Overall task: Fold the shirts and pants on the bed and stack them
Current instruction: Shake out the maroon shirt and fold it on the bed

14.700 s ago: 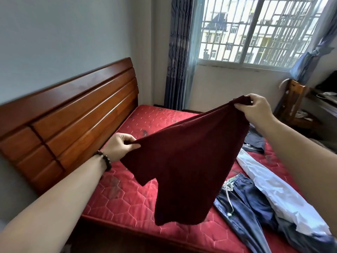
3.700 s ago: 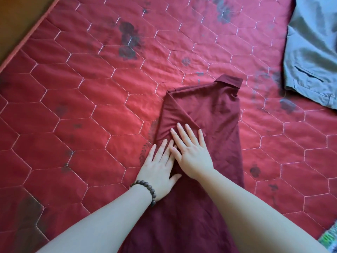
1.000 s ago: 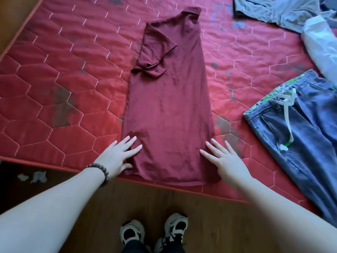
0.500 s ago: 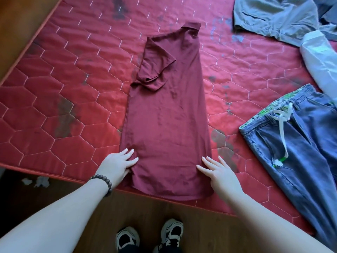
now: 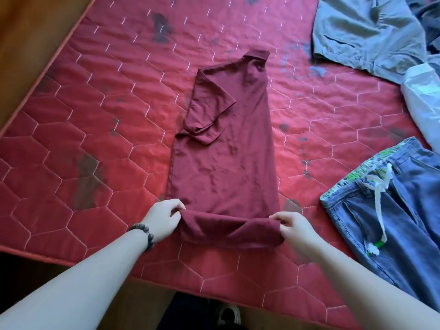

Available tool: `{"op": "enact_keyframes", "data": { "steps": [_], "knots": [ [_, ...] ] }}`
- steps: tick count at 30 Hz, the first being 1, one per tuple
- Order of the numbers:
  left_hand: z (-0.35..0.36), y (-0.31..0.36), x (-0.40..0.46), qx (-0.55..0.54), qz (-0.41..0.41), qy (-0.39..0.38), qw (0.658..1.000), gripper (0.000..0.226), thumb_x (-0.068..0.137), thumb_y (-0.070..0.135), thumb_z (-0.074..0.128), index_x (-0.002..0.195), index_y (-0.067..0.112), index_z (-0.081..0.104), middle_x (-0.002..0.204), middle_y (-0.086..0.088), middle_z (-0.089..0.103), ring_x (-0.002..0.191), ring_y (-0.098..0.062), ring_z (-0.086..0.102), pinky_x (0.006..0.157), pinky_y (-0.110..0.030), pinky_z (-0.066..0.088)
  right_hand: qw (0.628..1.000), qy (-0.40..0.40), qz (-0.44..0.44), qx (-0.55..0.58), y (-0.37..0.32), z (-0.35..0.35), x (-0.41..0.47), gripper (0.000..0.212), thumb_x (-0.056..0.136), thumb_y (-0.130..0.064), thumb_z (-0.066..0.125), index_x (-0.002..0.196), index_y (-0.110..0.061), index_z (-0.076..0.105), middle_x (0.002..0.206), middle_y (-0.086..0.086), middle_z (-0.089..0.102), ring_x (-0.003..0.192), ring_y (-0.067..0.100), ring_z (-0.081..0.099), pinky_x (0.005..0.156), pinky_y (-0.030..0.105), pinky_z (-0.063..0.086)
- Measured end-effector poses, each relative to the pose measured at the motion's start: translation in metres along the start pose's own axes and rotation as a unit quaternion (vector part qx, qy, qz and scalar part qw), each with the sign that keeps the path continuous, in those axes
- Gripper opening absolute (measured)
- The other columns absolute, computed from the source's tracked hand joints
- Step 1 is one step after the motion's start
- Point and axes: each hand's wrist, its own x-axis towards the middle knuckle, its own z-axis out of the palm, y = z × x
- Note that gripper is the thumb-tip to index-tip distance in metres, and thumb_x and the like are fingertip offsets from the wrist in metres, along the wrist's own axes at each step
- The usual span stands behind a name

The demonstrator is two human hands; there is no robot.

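Observation:
A maroon shirt (image 5: 226, 148) lies lengthwise on the red quilted mattress (image 5: 95, 139), folded into a narrow strip with its collar at the far end and a sleeve folded onto its left side. Its near hem is lifted and turned over toward the collar. My left hand (image 5: 162, 219), with a bead bracelet at the wrist, pinches the hem's left corner. My right hand (image 5: 291, 225) pinches the right corner. Blue jeans (image 5: 392, 210) with a white drawstring lie to the right.
A grey garment (image 5: 364, 32) lies at the far right of the mattress, with a white garment (image 5: 423, 103) below it at the right edge. The mattress's near edge runs just in front of my arms; wooden floor and my shoes show below it.
Half a second ago both hands lay flat beside the shirt's hem. Now they have pinched its two corners and turned the hem up and over toward the collar.

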Motion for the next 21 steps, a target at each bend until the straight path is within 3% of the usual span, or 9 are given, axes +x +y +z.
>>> {"op": "enact_keyframes", "data": {
  "steps": [2, 4, 6, 8, 10, 12, 14, 17, 21],
  "knots": [
    [-0.021, 0.010, 0.033, -0.099, -0.019, -0.042, 0.994, 0.024, 0.081, 0.001, 0.056, 0.069, 0.020, 0.065, 0.064, 0.005, 0.065, 0.059, -0.009, 0.055, 0.057, -0.017, 0.041, 0.990, -0.027, 0.032, 0.136, -0.016, -0.026, 0.022, 0.031, 0.084, 0.004, 0.055, 0.076, -0.021, 0.073, 0.069, -0.008, 0.069, 0.064, 0.002, 0.060, 0.062, 0.019, 0.046],
    [-0.041, 0.017, 0.067, -0.184, -0.048, -0.051, 0.980, 0.027, 0.081, 0.003, 0.056, 0.064, 0.019, 0.068, 0.057, 0.007, 0.063, 0.054, -0.007, 0.053, 0.053, -0.017, 0.041, 0.943, -0.060, 0.066, 0.321, -0.030, -0.050, 0.045, 0.022, 0.087, 0.007, 0.051, 0.087, -0.003, 0.070, 0.071, 0.006, 0.071, 0.064, 0.013, 0.066, 0.060, 0.025, 0.053],
    [-0.055, 0.021, 0.100, -0.283, -0.062, -0.030, 0.957, 0.031, 0.085, 0.004, 0.055, 0.062, 0.021, 0.069, 0.059, 0.006, 0.060, 0.057, -0.008, 0.052, 0.058, -0.022, 0.041, 0.906, 0.033, 0.135, 0.401, -0.055, -0.043, 0.078, 0.020, 0.092, -0.004, 0.050, 0.097, 0.003, 0.068, 0.083, 0.021, 0.071, 0.074, 0.030, 0.070, 0.068, 0.041, 0.058],
    [-0.056, 0.014, 0.131, -0.393, -0.108, 0.003, 0.913, 0.019, 0.091, 0.017, 0.058, 0.078, 0.016, 0.073, 0.081, -0.007, 0.067, 0.080, -0.016, 0.060, 0.080, -0.031, 0.046, 0.901, 0.205, 0.197, 0.327, -0.062, -0.031, 0.099, 0.042, 0.096, -0.035, 0.048, 0.093, 0.001, 0.071, 0.085, 0.025, 0.070, 0.079, 0.036, 0.066, 0.076, 0.043, 0.052],
    [-0.052, 0.002, 0.147, -0.483, -0.212, -0.014, 0.849, 0.040, 0.093, 0.043, 0.053, 0.093, 0.006, 0.069, 0.097, -0.014, 0.070, 0.092, -0.023, 0.065, 0.088, -0.038, 0.052, 0.853, 0.158, 0.302, 0.395, -0.064, -0.037, 0.132, 0.053, 0.087, -0.053, 0.057, 0.100, -0.004, 0.070, 0.094, 0.019, 0.071, 0.084, 0.031, 0.066, 0.076, 0.038, 0.050],
    [-0.048, -0.010, 0.152, -0.509, -0.242, -0.053, 0.824, 0.049, 0.088, 0.055, 0.053, 0.094, 0.008, 0.067, 0.083, -0.007, 0.073, 0.075, -0.018, 0.070, 0.067, -0.031, 0.057, 0.851, 0.044, 0.338, 0.399, -0.055, -0.046, 0.152, 0.054, 0.079, -0.054, 0.068, 0.106, -0.007, 0.069, 0.099, 0.011, 0.073, 0.085, 0.026, 0.069, 0.072, 0.034, 0.052],
    [-0.043, -0.022, 0.153, -0.496, -0.211, -0.075, 0.839, 0.047, 0.078, 0.047, 0.069, 0.105, 0.009, 0.066, 0.089, -0.003, 0.075, 0.083, -0.017, 0.071, 0.074, -0.030, 0.056, 0.881, 0.042, 0.311, 0.355, -0.031, -0.048, 0.154, 0.046, 0.077, -0.049, 0.073, 0.101, -0.010, 0.069, 0.091, 0.007, 0.075, 0.076, 0.021, 0.072, 0.068, 0.030, 0.053],
    [-0.037, -0.030, 0.157, -0.408, -0.137, -0.068, 0.900, 0.035, 0.072, 0.020, 0.081, 0.104, 0.013, 0.067, 0.097, 0.002, 0.075, 0.096, -0.014, 0.069, 0.089, -0.031, 0.051, 0.912, 0.104, 0.256, 0.304, -0.024, -0.032, 0.161, 0.036, 0.078, -0.035, 0.075, 0.103, -0.009, 0.069, 0.090, 0.006, 0.075, 0.082, 0.025, 0.071, 0.080, 0.040, 0.057],
    [-0.035, -0.020, 0.175, -0.324, -0.145, 0.009, 0.935, 0.025, 0.069, 0.031, 0.082, 0.089, 0.021, 0.069, 0.086, 0.004, 0.075, 0.085, -0.016, 0.071, 0.082, -0.032, 0.055, 0.932, 0.167, 0.190, 0.260, -0.025, -0.037, 0.176, 0.020, 0.077, -0.029, 0.076, 0.092, -0.017, 0.069, 0.081, -0.003, 0.073, 0.072, 0.015, 0.067, 0.068, 0.031, 0.054]
  ]
}}
